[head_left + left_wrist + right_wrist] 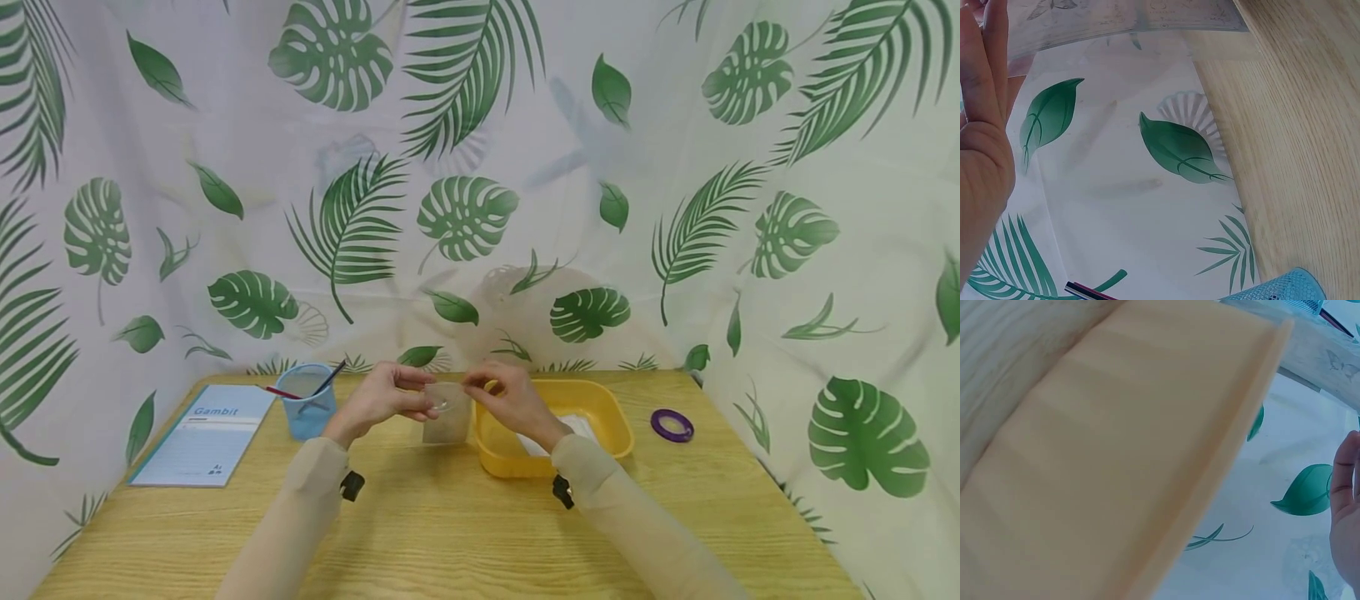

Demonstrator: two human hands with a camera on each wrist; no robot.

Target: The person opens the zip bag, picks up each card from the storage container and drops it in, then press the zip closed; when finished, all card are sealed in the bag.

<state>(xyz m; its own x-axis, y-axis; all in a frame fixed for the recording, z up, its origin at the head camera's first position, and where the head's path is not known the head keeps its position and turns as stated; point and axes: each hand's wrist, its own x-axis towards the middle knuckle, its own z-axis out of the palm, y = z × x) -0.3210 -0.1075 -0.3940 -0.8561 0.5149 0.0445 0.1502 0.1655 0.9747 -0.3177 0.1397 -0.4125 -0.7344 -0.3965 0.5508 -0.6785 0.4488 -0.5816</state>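
A clear, see-through plastic packet point(447, 429) with a faint print is held up between both hands over the back middle of the table. My left hand point(378, 398) grips its left side between thumb and fingers. At its upper right edge my right hand point(517, 402) pinches it with thumb and fingertips. In the left wrist view the packet point(1135, 17) shows a grey butterfly print and a clear border strip. Just below my right hand stands a yellow plastic basket point(517, 464) with a white item point(581, 427) in it, partly hidden by the wrist.
Left of the hands stands a blue mesh pen cup point(311, 422) with a red pen and a dark pen. A light blue notebook point(198, 442) lies farther left. Right of the basket lies a purple ring point(658, 426). A leaf-patterned curtain point(525, 225) hangs close behind the table.
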